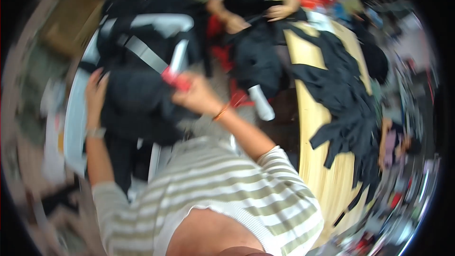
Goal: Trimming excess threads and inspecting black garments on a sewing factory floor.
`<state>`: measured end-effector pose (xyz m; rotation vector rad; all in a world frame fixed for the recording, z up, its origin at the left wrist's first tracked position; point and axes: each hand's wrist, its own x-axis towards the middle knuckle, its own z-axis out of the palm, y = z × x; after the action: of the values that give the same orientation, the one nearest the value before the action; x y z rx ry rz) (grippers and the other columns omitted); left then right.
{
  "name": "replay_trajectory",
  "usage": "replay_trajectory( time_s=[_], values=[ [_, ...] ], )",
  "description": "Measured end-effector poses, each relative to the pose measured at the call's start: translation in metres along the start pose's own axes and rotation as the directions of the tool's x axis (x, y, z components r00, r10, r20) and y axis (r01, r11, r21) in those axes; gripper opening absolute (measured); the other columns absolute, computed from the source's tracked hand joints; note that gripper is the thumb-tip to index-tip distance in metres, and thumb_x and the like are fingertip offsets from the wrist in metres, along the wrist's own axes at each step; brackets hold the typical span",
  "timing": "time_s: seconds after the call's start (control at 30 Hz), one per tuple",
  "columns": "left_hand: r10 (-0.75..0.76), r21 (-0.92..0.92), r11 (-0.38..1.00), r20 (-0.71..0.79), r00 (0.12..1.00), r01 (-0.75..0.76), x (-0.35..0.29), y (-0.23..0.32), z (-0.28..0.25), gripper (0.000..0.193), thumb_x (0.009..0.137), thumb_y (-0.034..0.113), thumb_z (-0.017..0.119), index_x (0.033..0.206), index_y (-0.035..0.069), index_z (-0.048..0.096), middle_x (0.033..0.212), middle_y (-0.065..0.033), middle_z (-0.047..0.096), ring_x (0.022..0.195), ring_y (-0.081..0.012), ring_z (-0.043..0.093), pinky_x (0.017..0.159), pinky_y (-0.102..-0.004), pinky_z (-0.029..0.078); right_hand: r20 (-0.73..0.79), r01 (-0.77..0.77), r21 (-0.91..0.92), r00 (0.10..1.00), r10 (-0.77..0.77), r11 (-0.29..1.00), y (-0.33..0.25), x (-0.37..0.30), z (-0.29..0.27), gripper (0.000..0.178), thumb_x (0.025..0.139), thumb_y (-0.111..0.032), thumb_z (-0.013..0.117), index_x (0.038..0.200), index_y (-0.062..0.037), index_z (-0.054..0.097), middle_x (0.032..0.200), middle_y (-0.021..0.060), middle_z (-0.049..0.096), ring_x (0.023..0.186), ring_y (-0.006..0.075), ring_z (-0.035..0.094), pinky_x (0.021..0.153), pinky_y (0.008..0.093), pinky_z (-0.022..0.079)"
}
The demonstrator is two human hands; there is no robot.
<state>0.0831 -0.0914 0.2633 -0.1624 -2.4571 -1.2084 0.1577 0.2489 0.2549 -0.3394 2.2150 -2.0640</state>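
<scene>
Black cloth [137, 99], probably a garment, lies in front of me on a white table [76, 118]. At its left edge is my left hand [96, 90], fingers stretched and apart, touching the cloth. My right hand [196, 95] is closed around the red handle of a tool with a long flat grey blade [144, 54]. This blade points up and left over the cloth. Motion blurs the tool, so its exact kind is unclear.
Across from me a seated person [251, 0] handles dark cloth [256, 57]. To the right, black garments [341, 90] lie spread on a light wooden table [322, 175]. A brown box [71, 23] stands at far left. Another person [395, 144] is at far right.
</scene>
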Motion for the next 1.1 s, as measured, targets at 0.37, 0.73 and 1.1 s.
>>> replay_trajectory(
  time_s=[0.37, 0.73, 1.1],
  values=[
    [-0.189, 0.145, 0.981, 0.523, 0.831, 0.132, -0.091, -0.047, 0.115, 0.055, 0.077, 0.029, 0.068, 0.124, 0.006, 0.051, 0.118, -0.0176, 0.054, 0.113, -0.0313, 0.050, 0.097, -0.0358, 0.039, 0.044, -0.211, 0.271, 0.977, 0.207, 0.939, 0.042, 0.026, -0.012, 0.024, 0.076, -0.004, 0.073, 0.098, -0.0011, 0.063, 0.089, -0.0009, 0.064, 0.076, 0.0060, 0.058, 0.071, 0.0207, 0.048],
    [0.397, -0.054, 0.914, 0.337, 0.854, -0.403, -0.090, 0.048, 0.116, 0.071, 0.067, 0.018, 0.074, 0.129, 0.001, 0.044, 0.130, -0.0192, 0.047, 0.120, -0.0366, 0.043, 0.102, -0.0423, 0.033, -0.114, -0.193, 0.036, 0.974, 0.196, 0.980, 0.036, 0.022, -0.022, 0.035, 0.068, -0.021, 0.079, 0.095, -0.0036, 0.064, 0.080, -0.0030, 0.058, 0.074, 0.0063, 0.051, 0.067, 0.0241, 0.045],
    [0.252, -0.250, 0.951, 0.282, 0.926, -0.182, -0.089, 0.071, 0.137, 0.033, 0.076, 0.005, 0.066, 0.107, 0.001, 0.055, 0.103, -0.0164, 0.056, 0.094, -0.0328, 0.056, 0.083, -0.0378, 0.045, -0.139, -0.139, 0.194, 0.976, 0.167, 0.971, 0.051, 0.028, -0.016, 0.029, 0.069, -0.018, 0.078, 0.071, -0.0077, 0.052, 0.067, -0.0025, 0.050, 0.061, 0.0061, 0.046, 0.054, 0.0232, 0.039]
  ],
)
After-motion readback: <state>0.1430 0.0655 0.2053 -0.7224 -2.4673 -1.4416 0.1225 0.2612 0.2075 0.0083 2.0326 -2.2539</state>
